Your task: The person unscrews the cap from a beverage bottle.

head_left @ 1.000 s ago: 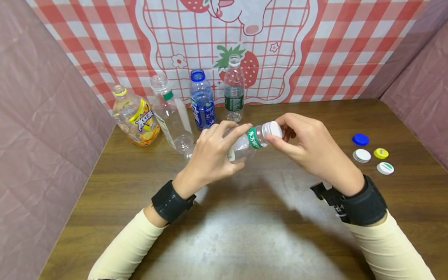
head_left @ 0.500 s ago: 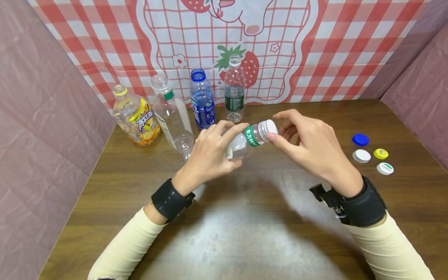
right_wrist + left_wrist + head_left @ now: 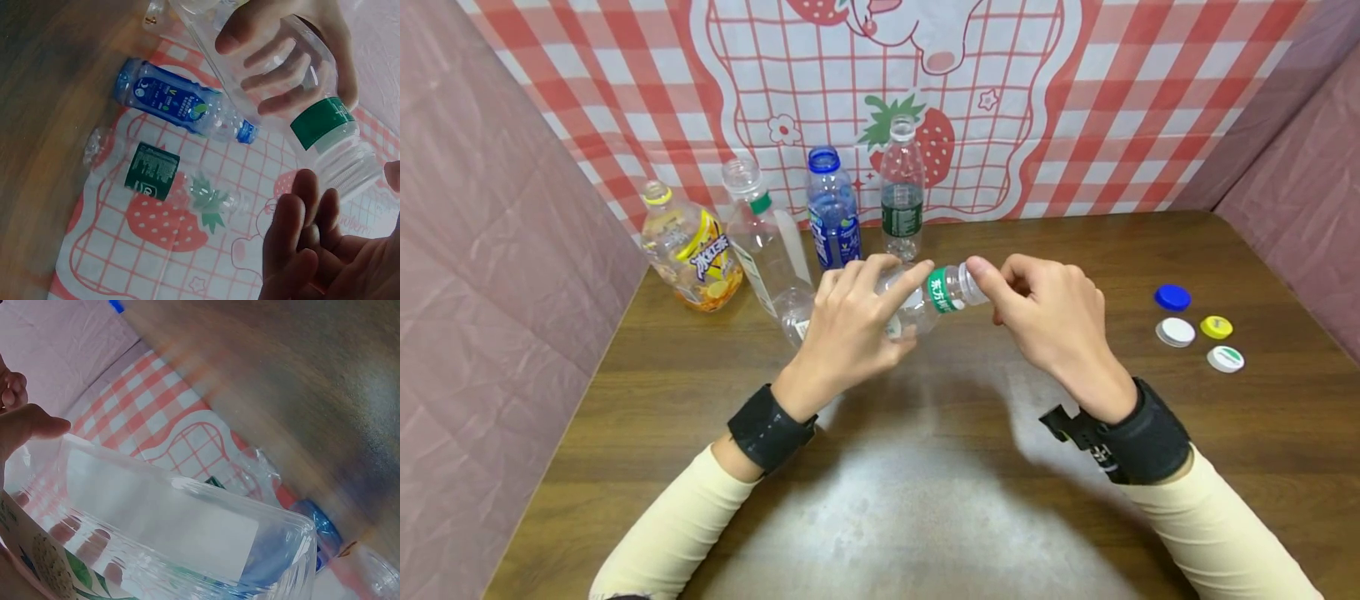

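Note:
My left hand [image 3: 853, 325] grips a clear plastic bottle [image 3: 919, 315] round its body. The bottle lies tilted on its side in the air, neck to the right, with a green band [image 3: 940, 290] below the neck. At the mouth is a white bottle cap [image 3: 973, 285], which my right hand [image 3: 1052, 312] holds, thumb on top and fingers curled beneath. In the right wrist view, the right fingertips [image 3: 306, 187] sit right beside the ribbed neck. The left wrist view shows the bottle's clear wall [image 3: 162, 500] close up, with left fingers behind it.
Uncapped bottles stand at the back left: a yellow-labelled one [image 3: 692, 254], a tall clear one [image 3: 782, 258], a blue one [image 3: 833, 212] and a green-labelled one [image 3: 901, 208]. Blue [image 3: 1172, 297], white [image 3: 1175, 332], yellow [image 3: 1216, 327] and green-white caps [image 3: 1225, 359] lie at right.
My right hand has shifted left and rolled over, its thumb moving from below the cap's face to its top. The left hand and bottle have stayed nearly still.

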Demonstrator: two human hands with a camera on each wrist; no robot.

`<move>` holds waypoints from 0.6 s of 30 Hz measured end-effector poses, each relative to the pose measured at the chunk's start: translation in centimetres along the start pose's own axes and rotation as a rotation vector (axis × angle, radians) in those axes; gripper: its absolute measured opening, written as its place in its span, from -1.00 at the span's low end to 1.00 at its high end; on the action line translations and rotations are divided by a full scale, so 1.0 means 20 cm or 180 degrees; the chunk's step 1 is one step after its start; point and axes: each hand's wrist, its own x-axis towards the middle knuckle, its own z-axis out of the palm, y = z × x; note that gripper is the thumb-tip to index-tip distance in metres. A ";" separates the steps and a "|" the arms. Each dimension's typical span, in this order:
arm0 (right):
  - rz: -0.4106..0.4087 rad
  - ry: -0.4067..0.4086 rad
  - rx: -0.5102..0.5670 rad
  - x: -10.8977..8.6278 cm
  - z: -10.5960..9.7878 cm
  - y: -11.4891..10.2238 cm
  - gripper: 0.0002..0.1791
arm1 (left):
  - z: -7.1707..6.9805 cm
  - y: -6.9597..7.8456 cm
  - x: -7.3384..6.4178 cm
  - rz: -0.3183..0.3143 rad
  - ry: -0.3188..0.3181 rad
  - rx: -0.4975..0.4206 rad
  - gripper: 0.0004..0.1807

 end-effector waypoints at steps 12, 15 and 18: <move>-0.0317 0.0147 0.0276 0.01 0.01 0.01 -0.63 | 0.00 0.00 0.00 -0.0069 -0.0023 -0.0074 -0.11; -0.0592 0.0082 0.0380 0.02 -0.01 0.02 -0.68 | 0.00 0.00 0.00 -0.0097 -0.0042 -0.0117 -0.08; -0.0886 -0.0044 0.0512 0.03 -0.04 0.03 -0.70 | -0.01 -0.01 0.00 -0.0124 -0.0041 -0.0166 -0.08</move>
